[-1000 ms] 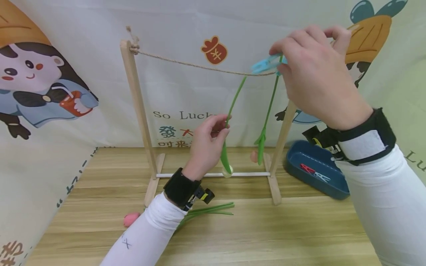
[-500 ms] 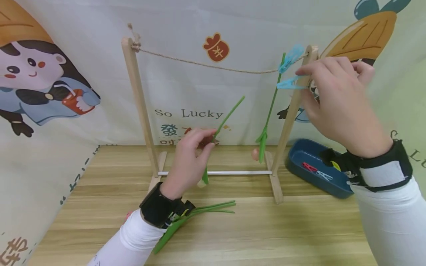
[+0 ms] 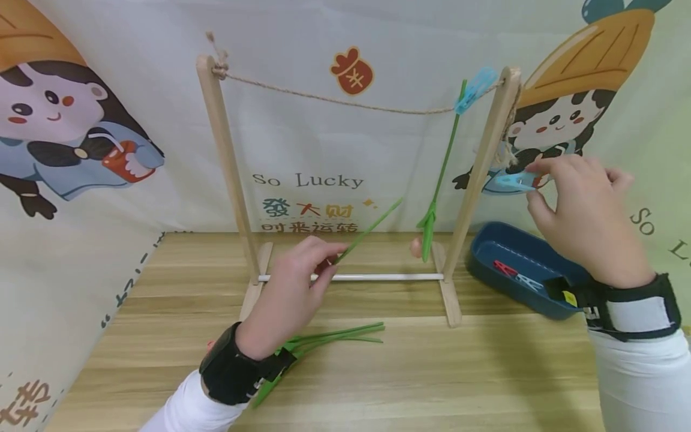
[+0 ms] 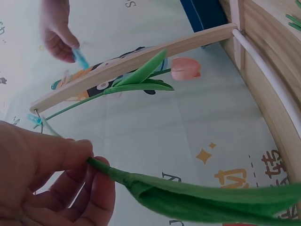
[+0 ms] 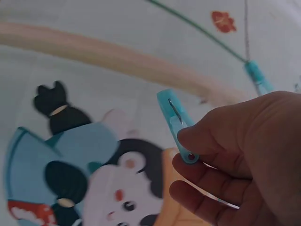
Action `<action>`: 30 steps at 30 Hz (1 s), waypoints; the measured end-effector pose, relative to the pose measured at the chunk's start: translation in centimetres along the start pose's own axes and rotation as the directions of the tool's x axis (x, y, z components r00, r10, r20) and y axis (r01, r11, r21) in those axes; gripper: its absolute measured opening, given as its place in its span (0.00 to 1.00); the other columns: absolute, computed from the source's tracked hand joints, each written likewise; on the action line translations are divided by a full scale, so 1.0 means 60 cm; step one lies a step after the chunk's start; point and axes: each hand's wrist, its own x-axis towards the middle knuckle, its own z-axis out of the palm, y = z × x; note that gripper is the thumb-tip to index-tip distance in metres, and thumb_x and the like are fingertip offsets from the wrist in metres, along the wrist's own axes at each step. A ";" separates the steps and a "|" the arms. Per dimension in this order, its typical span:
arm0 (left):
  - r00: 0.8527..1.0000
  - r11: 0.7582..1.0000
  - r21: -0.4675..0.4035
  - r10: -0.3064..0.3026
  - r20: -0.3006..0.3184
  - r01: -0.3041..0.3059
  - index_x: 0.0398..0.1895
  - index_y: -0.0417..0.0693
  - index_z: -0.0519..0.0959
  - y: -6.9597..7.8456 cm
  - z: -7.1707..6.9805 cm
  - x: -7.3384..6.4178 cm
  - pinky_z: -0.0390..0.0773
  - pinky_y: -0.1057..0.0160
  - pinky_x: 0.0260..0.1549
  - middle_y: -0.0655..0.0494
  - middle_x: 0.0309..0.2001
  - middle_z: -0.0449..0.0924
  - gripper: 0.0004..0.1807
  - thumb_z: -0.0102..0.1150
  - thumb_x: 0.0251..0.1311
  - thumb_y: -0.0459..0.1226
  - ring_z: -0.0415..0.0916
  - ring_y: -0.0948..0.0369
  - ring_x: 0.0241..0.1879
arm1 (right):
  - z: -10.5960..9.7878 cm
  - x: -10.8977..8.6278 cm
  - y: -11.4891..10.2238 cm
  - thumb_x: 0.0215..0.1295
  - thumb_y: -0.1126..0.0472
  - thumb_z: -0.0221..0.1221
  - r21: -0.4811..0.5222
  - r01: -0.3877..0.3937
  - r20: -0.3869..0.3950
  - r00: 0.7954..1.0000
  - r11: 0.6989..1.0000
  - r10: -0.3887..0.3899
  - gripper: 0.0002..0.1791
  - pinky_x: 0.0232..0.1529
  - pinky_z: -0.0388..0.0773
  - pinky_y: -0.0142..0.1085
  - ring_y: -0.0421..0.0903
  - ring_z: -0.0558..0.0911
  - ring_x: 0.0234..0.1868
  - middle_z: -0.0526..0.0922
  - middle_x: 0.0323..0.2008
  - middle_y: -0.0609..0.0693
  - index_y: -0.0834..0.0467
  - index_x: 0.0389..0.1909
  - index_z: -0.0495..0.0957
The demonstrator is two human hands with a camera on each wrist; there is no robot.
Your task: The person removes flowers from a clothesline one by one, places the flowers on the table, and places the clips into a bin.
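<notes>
My left hand (image 3: 294,294) pinches the green stem of an artificial tulip (image 4: 207,197); its flower is out of sight. Between thumb and fingers of my right hand (image 3: 588,216) is a light-blue clothespin (image 5: 174,117), held right of the wooden rack (image 3: 227,156). Another blue clothespin (image 3: 474,90) grips the twine (image 3: 324,98) near the rack's right post. From it a pink tulip (image 4: 186,69) hangs head down, stem pointing up past the twine.
A dark blue tray (image 3: 480,264) at the right holds a red clothespin (image 3: 504,268) and a pale one (image 3: 529,282). Several green stems (image 3: 345,333) lie on the wooden table, partly behind my left wrist. A white rod (image 3: 388,277) joins the rack's feet.
My right hand has moved right and down from the twine with its clothespin, leaving the other on the line. My left hand has lowered leftward with its tulip, away from the twine.
</notes>
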 end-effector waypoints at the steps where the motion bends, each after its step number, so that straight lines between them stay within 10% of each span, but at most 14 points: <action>1: 1.000 1.000 0.006 0.007 0.009 -0.007 0.51 0.41 0.83 0.001 0.002 -0.003 0.78 0.70 0.35 0.56 0.39 0.79 0.19 0.64 0.56 0.22 0.75 0.65 0.36 | 0.006 -0.005 0.010 0.66 0.66 0.53 -0.001 -0.021 0.025 0.999 1.000 0.021 0.17 0.48 0.45 0.63 0.67 0.66 0.51 0.78 0.46 0.64 0.68 0.53 0.78; 15: 0.966 0.968 0.237 0.017 0.259 -0.081 0.49 0.47 0.84 -0.010 0.035 -0.065 0.77 0.66 0.37 0.59 0.35 0.75 0.18 0.63 0.58 0.23 0.73 0.63 0.37 | 0.114 -0.089 0.155 0.66 0.63 0.56 -0.003 -0.254 0.272 0.931 0.967 0.245 0.18 0.46 0.46 0.69 0.68 0.68 0.52 0.76 0.51 0.71 0.71 0.52 0.76; 30: 0.860 0.939 0.344 -0.157 0.485 -0.023 0.42 0.46 0.85 -0.008 0.072 -0.130 0.80 0.61 0.39 0.57 0.36 0.76 0.17 0.59 0.54 0.20 0.76 0.58 0.39 | 0.174 -0.145 0.228 0.68 0.59 0.56 -0.050 -0.356 0.457 0.823 0.933 0.338 0.21 0.49 0.45 0.77 0.71 0.72 0.51 0.78 0.50 0.71 0.71 0.54 0.74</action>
